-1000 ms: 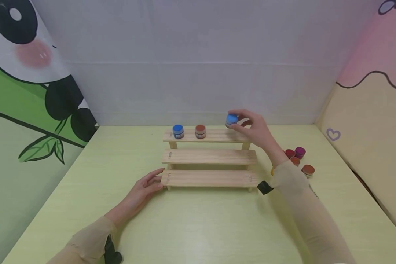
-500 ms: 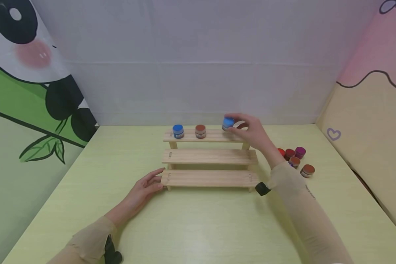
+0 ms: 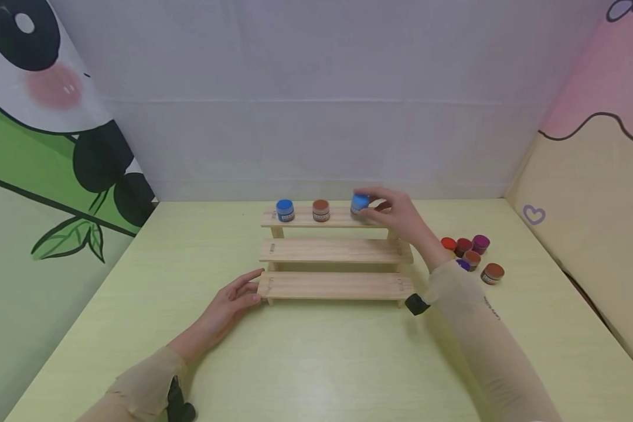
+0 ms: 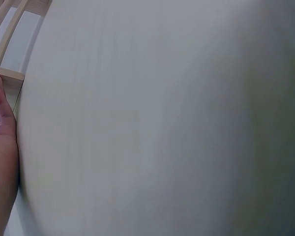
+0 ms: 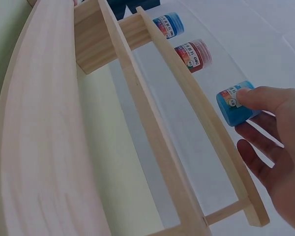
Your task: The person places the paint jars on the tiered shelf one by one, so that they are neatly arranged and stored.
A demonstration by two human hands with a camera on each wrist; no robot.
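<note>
My right hand pinches a small light-blue paint jar between thumb and fingers at the right part of the top shelf. In the right wrist view, the thumb lies on the label of this blue paint jar, close to the shelf edge. A darker blue paint jar and a brown-lidded one stand further left on that shelf. My left hand holds the left end of the three-step wooden rack at its lowest step, thumb in front and index finger behind.
Right of the rack, several more paint jars stand grouped on the table, among them a magenta-lidded jar, a red-lidded jar and a brown-lidded jar. A pale wall rises behind the table.
My right hand has moved left and down with the light-blue paint jar, bringing it to the top shelf. More of the jars at the right show. The left hand stays in place.
</note>
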